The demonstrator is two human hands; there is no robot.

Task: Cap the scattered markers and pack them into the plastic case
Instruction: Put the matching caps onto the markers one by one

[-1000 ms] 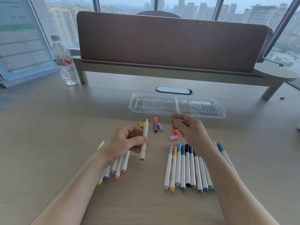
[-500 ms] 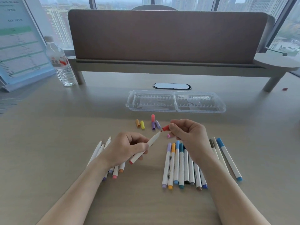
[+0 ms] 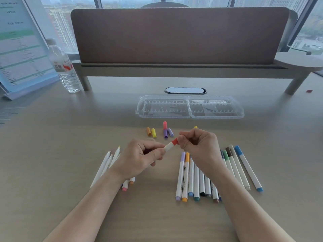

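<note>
A pale wooden desk (image 3: 52,154) fills the view, seen from above by the person working at it. Along its far edge stands a brown fabric divider (image 3: 174,34) on a low shelf, with tall windows and a hazy city skyline behind. At far left a printed chart (image 3: 21,44) leans upright; its text is too blurred to read. Beside it stands a water bottle (image 3: 63,67) with a red and white label, also unreadable.

The left hand (image 3: 139,158) curls its fingers around a white marker (image 3: 168,146). The right hand (image 3: 199,147) pinches a red cap (image 3: 174,141) on the marker's tip.

The clear plastic case (image 3: 189,107) lies open just beyond the hands. Loose caps (image 3: 160,131) lie between the case and the hands. Capped markers (image 3: 192,177) lie in a row under the right wrist; uncapped markers (image 3: 104,165) lie under the left.
</note>
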